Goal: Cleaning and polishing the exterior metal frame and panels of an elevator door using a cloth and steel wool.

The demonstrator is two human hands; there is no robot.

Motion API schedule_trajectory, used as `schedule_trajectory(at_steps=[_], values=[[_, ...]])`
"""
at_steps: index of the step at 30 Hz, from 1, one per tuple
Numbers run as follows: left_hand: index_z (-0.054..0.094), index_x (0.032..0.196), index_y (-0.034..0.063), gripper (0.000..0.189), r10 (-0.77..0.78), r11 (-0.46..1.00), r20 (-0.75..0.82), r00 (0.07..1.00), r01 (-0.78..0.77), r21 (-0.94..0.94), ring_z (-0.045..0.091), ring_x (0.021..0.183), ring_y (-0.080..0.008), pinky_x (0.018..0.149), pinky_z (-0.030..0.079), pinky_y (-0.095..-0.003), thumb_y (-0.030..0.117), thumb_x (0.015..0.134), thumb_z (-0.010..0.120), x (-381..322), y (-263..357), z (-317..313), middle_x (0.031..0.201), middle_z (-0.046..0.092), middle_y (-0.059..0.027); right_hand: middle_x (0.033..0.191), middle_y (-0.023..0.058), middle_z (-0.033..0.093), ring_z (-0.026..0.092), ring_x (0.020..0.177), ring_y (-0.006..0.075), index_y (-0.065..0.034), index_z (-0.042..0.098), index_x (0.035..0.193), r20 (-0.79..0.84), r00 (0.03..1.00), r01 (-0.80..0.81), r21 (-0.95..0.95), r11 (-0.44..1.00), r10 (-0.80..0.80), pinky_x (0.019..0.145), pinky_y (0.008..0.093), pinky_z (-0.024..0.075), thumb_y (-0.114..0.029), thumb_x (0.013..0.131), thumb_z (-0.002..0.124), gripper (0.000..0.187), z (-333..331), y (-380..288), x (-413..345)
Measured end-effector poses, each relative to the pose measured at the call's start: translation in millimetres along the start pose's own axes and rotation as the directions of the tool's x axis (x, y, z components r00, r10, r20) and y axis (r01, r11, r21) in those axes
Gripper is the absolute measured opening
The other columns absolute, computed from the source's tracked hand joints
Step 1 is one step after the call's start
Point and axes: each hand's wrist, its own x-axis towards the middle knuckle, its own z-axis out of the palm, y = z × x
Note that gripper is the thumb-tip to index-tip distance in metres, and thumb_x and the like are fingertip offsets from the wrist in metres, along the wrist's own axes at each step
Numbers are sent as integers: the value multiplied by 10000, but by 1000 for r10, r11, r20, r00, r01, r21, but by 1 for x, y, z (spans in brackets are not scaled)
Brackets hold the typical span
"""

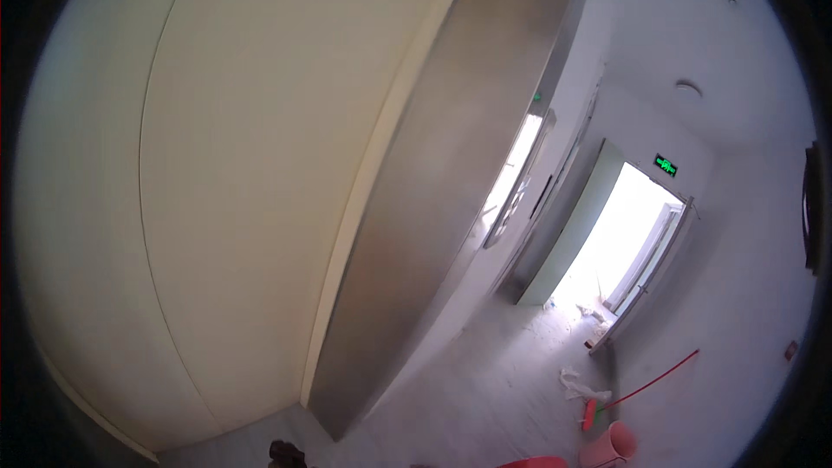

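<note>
Neither of my hands is in view. A large cream-coloured panel (260, 175) with a thin vertical seam fills the left half of the view. Beside it stands a brushed metal door frame or jamb (442, 175). A small dark object (286, 454), too cut off to identify, shows at the bottom edge, left of the middle. To the right, a corridor leads to an open doorway (617, 234) filled with bright light, a green lit exit sign (665, 165) above it.
A broom (589, 415) with a red handle leans on the right wall beside white crumpled plastic (578, 387). Near it are a pink bucket (609, 445) and a red object (536, 462), partly cut off. Debris (591, 315) lies by the doorway.
</note>
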Motion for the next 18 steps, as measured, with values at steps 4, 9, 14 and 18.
schedule_trajectory(at_steps=[4,9,14,18], values=[[520,980,79,391,39,994,16,999,-40,97,532,847,-279,791,381,-404,417,803,436,-12,2,13,850,586,-75,892,-1,533,494,690,118,-184,438,1162,96,984,-139,-100,985,149,562,265,449,-323,798,520,398,75,-72,-40],[523,887,76,367,318,789,116,941,-330,518,513,842,-273,834,365,-401,416,754,483,6,-66,-53,788,569,-60,1050,12,514,477,880,161,-197,411,1201,305,944,-105,-78,991,124,722,319,441,-272,759,564,474,39,-24,46],[557,679,64,272,264,-812,601,754,-163,561,518,778,-256,765,382,-390,323,600,583,46,-84,-108,738,564,-86,961,6,528,493,750,149,-171,445,1158,327,937,-104,-74,992,123,569,335,471,-231,743,576,439,40,-43,75],[577,712,56,257,75,-770,361,929,-176,613,527,803,-257,773,395,-386,284,594,580,42,34,88,771,574,-101,870,29,524,464,597,137,-142,460,1127,278,959,-26,-76,997,47,435,317,444,-221,738,581,415,19,-47,96]])
